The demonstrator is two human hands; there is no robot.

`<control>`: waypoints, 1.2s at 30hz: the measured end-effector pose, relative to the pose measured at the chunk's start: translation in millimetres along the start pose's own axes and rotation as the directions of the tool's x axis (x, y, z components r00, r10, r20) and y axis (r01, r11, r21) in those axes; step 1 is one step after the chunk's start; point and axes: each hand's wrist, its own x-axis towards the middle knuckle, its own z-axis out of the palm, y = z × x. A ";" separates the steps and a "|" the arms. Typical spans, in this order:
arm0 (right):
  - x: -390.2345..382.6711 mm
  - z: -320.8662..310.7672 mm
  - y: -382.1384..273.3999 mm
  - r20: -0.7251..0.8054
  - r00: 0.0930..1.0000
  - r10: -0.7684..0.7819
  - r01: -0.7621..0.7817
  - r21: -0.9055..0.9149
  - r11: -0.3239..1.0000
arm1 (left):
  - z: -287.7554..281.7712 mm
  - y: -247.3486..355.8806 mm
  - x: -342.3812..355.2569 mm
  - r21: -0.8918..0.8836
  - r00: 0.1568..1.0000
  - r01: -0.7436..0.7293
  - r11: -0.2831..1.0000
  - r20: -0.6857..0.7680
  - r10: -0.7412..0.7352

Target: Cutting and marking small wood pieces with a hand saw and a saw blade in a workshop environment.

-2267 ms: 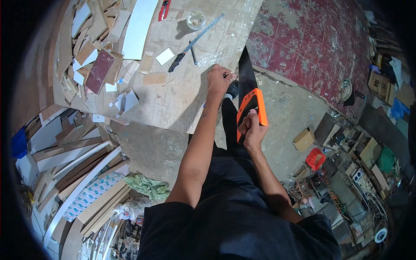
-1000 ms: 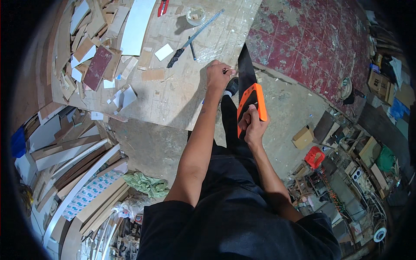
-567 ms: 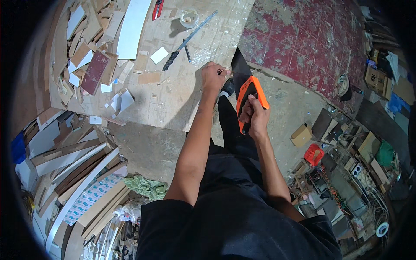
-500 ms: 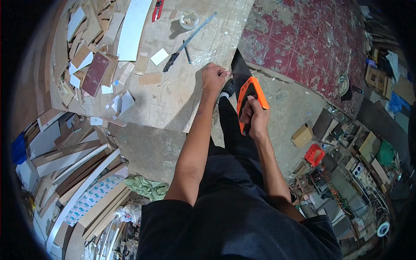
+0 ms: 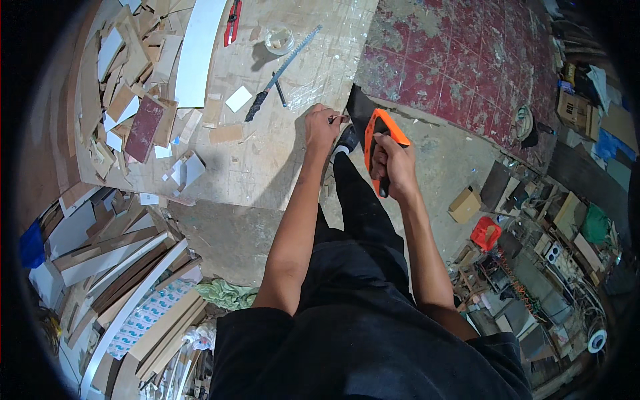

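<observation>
Your right hand point(image 5: 396, 162) has its fingers closed around the handle of one orange-and-black handsaw point(image 5: 392, 127). The saw lies ahead of these fingers, and its dark blade points to the edge of the surface point(image 5: 247, 173), just to the right of your left fingers. Your left hand point(image 5: 321, 127) is at this edge with curled fingers; I cannot tell if they clamp on something, because the detail there is too small.

The step in hand seems to be sawing at the edge, with the left hand steadying. In my judgement, the next move calls for a straight, controlled stroke, with the left fingers clear of the teeth.

Now I count the things. Beyond your left fingers, to the left, there are one thin serrated blade point(image 5: 285, 67) with black wrapped grip, one dark pen-like stick point(image 5: 280, 91), one clear round container point(image 5: 279, 53), and one red cutter-like tool point(image 5: 232, 23). More to the left of these fingers are one white square piece point(image 5: 239, 99) and one maroon board piece point(image 5: 145, 130), which lies among offcuts too many for counting.
</observation>
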 end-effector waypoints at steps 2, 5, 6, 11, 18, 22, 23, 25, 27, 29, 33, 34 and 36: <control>-1.1 -12.6 1.1 0.001 1.000 0.025 -0.025 0.012 1.000 | -1.5 4.7 -2.0 -0.046 1.000 0.020 0.999 -0.023 -0.021; -7.3 -13.8 7.7 0.018 0.999 0.029 -0.029 0.019 0.999 | -5.7 6.3 -1.1 -0.083 1.000 -0.009 0.996 -0.013 0.008; -6.9 -9.8 10.6 -0.001 1.000 0.009 -0.008 0.038 0.999 | -6.6 6.7 0.2 -0.087 1.000 0.008 0.996 -0.007 -0.009; -8.9 6.8 24.3 -0.043 0.993 -0.108 0.106 -0.062 0.993 | -13.7 14.3 0.2 -0.040 0.998 0.037 0.999 0.049 -0.035; -35.1 38.1 52.1 -0.047 0.990 -0.131 0.135 0.078 0.988 | -7.8 14.4 16.5 0.282 0.986 0.001 0.959 -0.160 0.046; -33.7 41.4 54.1 -0.118 0.987 -0.113 0.115 0.011 0.993 | -1.8 30.4 43.5 0.311 0.969 -0.064 0.948 -0.208 0.134; -34.0 40.4 55.7 -0.120 0.986 -0.113 0.115 0.010 0.993 | 0.0 32.1 45.3 0.336 0.985 -0.048 0.941 -0.140 0.100; -40.6 39.0 60.0 -0.166 0.973 -0.159 0.159 -0.013 0.987 | 3.0 34.4 41.0 0.367 0.990 -0.037 0.930 -0.116 0.085; -47.0 37.6 61.6 -0.172 0.978 -0.121 0.124 0.008 0.992 | 7.1 36.1 39.3 0.400 0.994 -0.026 0.916 -0.089 0.067; -47.5 36.6 61.6 -0.145 0.983 -0.117 0.120 0.014 0.993 | 10.3 41.2 40.7 0.374 0.984 0.022 0.927 -0.170 0.045; -48.6 38.2 61.7 -0.134 0.985 -0.105 0.120 0.105 0.987 | 8.8 34.9 35.1 0.309 0.990 -0.062 0.949 -0.105 0.099; -50.9 39.3 63.6 -0.144 0.983 -0.111 0.128 0.114 0.985 | 8.1 33.7 32.9 0.300 0.983 -0.082 0.950 -0.132 0.127; -51.2 39.5 65.9 -0.157 0.981 -0.112 0.132 0.124 0.984 | 8.6 32.3 32.9 0.293 0.976 -0.103 0.950 -0.154 0.153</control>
